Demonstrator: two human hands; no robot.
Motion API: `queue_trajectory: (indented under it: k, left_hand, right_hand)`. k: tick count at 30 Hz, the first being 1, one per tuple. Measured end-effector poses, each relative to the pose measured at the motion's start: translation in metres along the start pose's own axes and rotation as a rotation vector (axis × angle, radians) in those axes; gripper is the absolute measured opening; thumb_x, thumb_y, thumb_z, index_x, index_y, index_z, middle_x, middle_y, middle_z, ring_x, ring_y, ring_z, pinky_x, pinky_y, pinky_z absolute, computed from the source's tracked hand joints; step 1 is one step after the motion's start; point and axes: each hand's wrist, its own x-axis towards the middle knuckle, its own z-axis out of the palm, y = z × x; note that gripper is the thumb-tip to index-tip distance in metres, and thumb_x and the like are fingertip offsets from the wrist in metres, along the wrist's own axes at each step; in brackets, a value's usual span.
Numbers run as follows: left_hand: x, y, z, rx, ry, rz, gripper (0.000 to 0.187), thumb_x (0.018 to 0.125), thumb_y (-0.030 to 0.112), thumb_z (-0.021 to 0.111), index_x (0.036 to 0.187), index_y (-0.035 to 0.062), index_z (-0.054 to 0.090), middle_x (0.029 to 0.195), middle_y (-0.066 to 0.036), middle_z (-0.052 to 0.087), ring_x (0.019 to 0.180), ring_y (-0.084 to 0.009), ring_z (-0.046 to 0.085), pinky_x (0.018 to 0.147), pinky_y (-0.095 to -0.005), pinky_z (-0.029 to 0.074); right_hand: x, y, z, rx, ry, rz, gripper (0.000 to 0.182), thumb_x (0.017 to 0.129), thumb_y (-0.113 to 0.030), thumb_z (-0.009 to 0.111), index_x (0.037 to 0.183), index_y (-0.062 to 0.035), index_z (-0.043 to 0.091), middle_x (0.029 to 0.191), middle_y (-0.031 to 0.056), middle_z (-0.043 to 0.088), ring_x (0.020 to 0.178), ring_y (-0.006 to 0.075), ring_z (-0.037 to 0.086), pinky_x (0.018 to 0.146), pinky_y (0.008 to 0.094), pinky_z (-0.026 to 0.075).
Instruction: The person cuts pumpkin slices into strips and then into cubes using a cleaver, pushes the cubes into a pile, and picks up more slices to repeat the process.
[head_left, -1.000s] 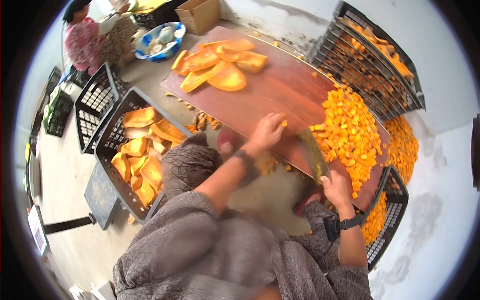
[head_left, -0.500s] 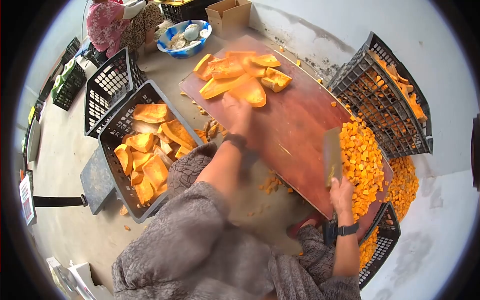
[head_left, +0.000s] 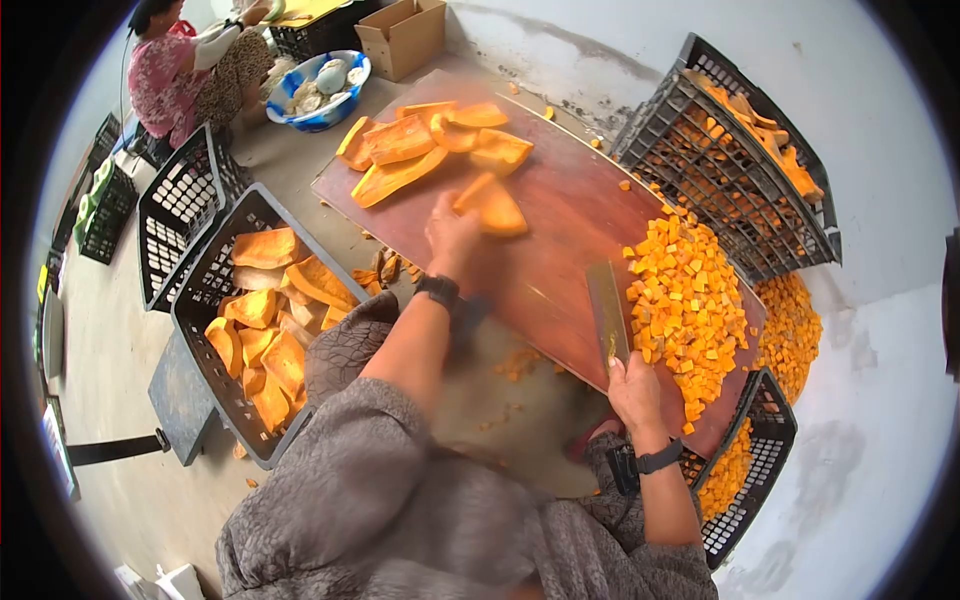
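Note:
My left hand (head_left: pixel 455 238) grips the edge of a pumpkin piece (head_left: pixel 493 207) over the red-brown board (head_left: pixel 545 280). Just beyond it lie several more peeled pumpkin pieces (head_left: pixel 402 140) at the board's far end. In my right hand (head_left: pixel 635 392) is a cleaver (head_left: pixel 607 312), its fingers wrapped round the handle, the blade pointing away from me beside a heap of diced pumpkin (head_left: pixel 680 310). The handle is mostly hidden by the hand.
A black crate of pumpkin pieces (head_left: pixel 262 345) stands at the left. Stacked crates (head_left: pixel 725 165) lean by the wall. Diced pumpkin fills a crate (head_left: pixel 765 440) below the board's right end. Further back, a person (head_left: pixel 165 80) sits near a blue-and-white basin (head_left: pixel 318 118) and a cardboard box (head_left: pixel 405 40).
My left hand has drawn one pumpkin piece away from the group, toward the board's middle. The cleaver has turned slightly, still next to the diced heap. The camera view has shifted.

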Motion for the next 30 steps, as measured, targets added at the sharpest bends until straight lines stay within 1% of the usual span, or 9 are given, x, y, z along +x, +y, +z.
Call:
queue_trajectory:
  k: [2,8,10,11,13,18,20,27,30]
  left_hand:
    - [-0.021,-0.004,0.009,0.078,-0.192,0.109,0.038,0.074,0.016,0.061,0.110,0.0055,0.067,0.095,-0.014,0.072,0.090,-0.0227,0.069,0.082,-0.0332,0.052]
    - [-0.074,0.006,0.016,0.236,-0.637,0.276,0.042,0.074,0.016,0.061,0.115,0.0039,0.066,0.095,-0.017,0.072,0.091,-0.0263,0.069,0.084,-0.0347,0.053]
    - [-0.083,0.006,0.014,0.230,-0.662,0.310,0.044,0.075,0.017,0.061,0.116,0.0044,0.065,0.101,-0.019,0.070,0.097,-0.0315,0.067,0.087,-0.0383,0.051]
    - [-0.089,0.004,0.012,0.215,-0.673,0.338,0.045,0.075,0.018,0.061,0.118,0.0048,0.064,0.107,-0.022,0.068,0.102,-0.0368,0.065,0.091,-0.0419,0.050]
    - [-0.091,-0.003,0.013,0.213,-0.683,0.344,0.047,0.076,0.018,0.061,0.121,0.0049,0.062,0.109,-0.022,0.067,0.103,-0.0362,0.064,0.092,-0.0415,0.050]
    - [-0.103,-0.003,0.008,0.138,-0.641,0.398,0.055,0.077,0.018,0.062,0.129,0.0051,0.056,0.120,-0.022,0.062,0.106,-0.0348,0.062,0.093,-0.0405,0.049]
    - [-0.105,-0.003,0.009,0.115,-0.675,0.347,0.058,0.079,0.019,0.063,0.133,0.0028,0.051,0.126,-0.022,0.057,0.117,-0.0323,0.057,0.098,-0.0364,0.045]
    - [-0.097,-0.030,0.027,0.037,-0.651,0.410,0.060,0.077,0.018,0.065,0.132,0.0013,0.050,0.126,-0.020,0.056,0.119,-0.0315,0.055,0.100,-0.0354,0.044]
    - [-0.098,-0.029,0.029,-0.002,-0.626,0.399,0.063,0.077,0.016,0.065,0.136,0.0054,0.048,0.132,-0.021,0.054,0.121,-0.0344,0.053,0.102,-0.0389,0.044]
  right_hand:
    - [0.002,0.004,0.007,0.008,0.020,-0.026,0.031,0.092,-0.029,0.057,0.090,0.0023,0.055,0.082,0.0299,0.063,0.081,0.0490,0.061,0.073,0.0542,0.048]
    - [0.002,0.015,0.015,0.076,0.080,-0.048,0.026,0.092,-0.023,0.057,0.089,0.0029,0.056,0.082,0.0298,0.063,0.081,0.0479,0.062,0.072,0.0541,0.048]
    - [0.007,0.029,0.031,0.198,0.090,-0.022,0.025,0.096,-0.018,0.055,0.088,0.0049,0.050,0.070,0.0241,0.061,0.054,0.0350,0.063,0.053,0.0443,0.050]
    - [0.007,0.035,0.037,0.203,0.082,-0.011,0.025,0.096,-0.018,0.055,0.088,0.0049,0.050,0.070,0.0241,0.061,0.054,0.0350,0.063,0.053,0.0443,0.050]
    - [0.010,0.034,0.040,0.196,0.154,-0.068,0.024,0.097,-0.017,0.053,0.091,0.0056,0.049,0.068,0.0195,0.061,0.046,0.0248,0.061,0.047,0.0384,0.049]
    - [0.008,0.024,0.034,0.182,0.100,-0.015,0.024,0.097,-0.017,0.053,0.093,0.0059,0.050,0.067,0.0188,0.061,0.047,0.0256,0.062,0.047,0.0380,0.049]
    - [0.004,0.008,0.017,0.229,-0.013,0.156,0.026,0.092,-0.022,0.057,0.097,0.0025,0.057,0.092,0.0265,0.066,0.090,0.0454,0.063,0.079,0.0509,0.049]
    - [0.004,0.017,0.031,0.221,0.048,0.152,0.027,0.091,-0.023,0.057,0.096,0.0033,0.058,0.091,0.0278,0.066,0.091,0.0463,0.062,0.079,0.0517,0.048]
    - [0.005,0.013,0.029,0.180,0.100,0.106,0.026,0.092,-0.023,0.057,0.094,0.0031,0.057,0.084,0.0259,0.066,0.081,0.0432,0.065,0.073,0.0496,0.050]
